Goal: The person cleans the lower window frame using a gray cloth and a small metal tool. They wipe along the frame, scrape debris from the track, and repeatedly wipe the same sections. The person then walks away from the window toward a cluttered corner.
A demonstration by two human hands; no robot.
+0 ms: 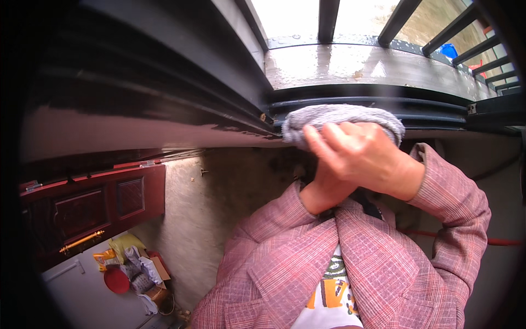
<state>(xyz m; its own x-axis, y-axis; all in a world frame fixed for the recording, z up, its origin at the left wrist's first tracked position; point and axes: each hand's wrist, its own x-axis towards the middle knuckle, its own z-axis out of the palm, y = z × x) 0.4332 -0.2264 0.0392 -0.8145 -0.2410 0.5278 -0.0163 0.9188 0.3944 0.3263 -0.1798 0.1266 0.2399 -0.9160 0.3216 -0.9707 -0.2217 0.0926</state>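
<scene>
A grey cloth (345,115), folded or bunched, lies against the dark metal window track (431,112). My right hand (361,152) grips it from above, its fingers bent over the near edge. Beneath and partly behind the right hand is my left hand (324,189); its wrist crosses under, and its fingers are mostly hidden, so its hold cannot be made out. Beyond the track, the wet window sill (312,66) carries water drops and a few small brown bits.
Dark metal bars (328,20) stand along the sill's outer edge. A dark window frame (230,45) rises at the left. Lower left are a dark red panelled door (139,201) with a gold handle, a red round object (116,280) and an open cardboard box (160,267) among bags.
</scene>
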